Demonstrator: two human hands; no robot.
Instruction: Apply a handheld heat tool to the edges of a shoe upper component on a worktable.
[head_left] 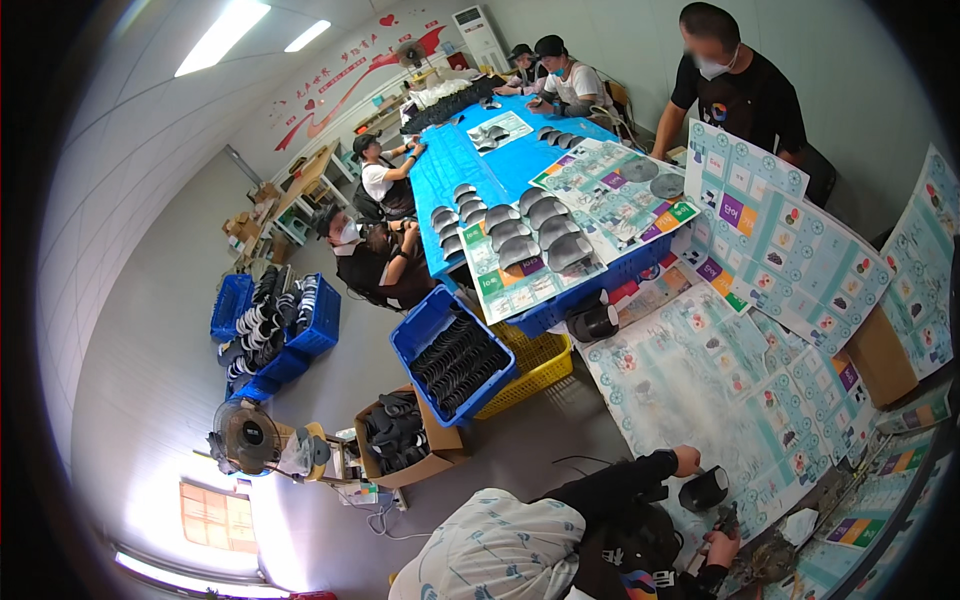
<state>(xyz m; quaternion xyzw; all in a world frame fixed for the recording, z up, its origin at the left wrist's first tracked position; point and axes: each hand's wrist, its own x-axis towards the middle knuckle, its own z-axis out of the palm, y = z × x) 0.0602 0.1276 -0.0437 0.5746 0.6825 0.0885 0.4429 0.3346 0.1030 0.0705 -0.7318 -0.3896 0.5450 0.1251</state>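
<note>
My left hand (685, 461) reaches in from the lower edge in a black sleeve, its fingers curled closed. Close beside it is a black curved shell (704, 489); I cannot tell whether the fingers grip it. My right hand (721, 549) is closed around a small dark metal tool (728, 520), whose exact kind is unclear. Both hands are over a worktable covered with printed sheets (660, 390), smeared whitish in the middle. Another black curved shell (593, 323) lies at the table's far left corner.
Upright printed panels (770, 240) border the table's far side. Left of it stand a blue crate (400, 335) of black pieces, a yellow basket (555, 372), a cardboard box (440, 450) and a fan (245, 437). Co-workers surround a blue-covered table (440, 185) holding grey curved shells (515, 248).
</note>
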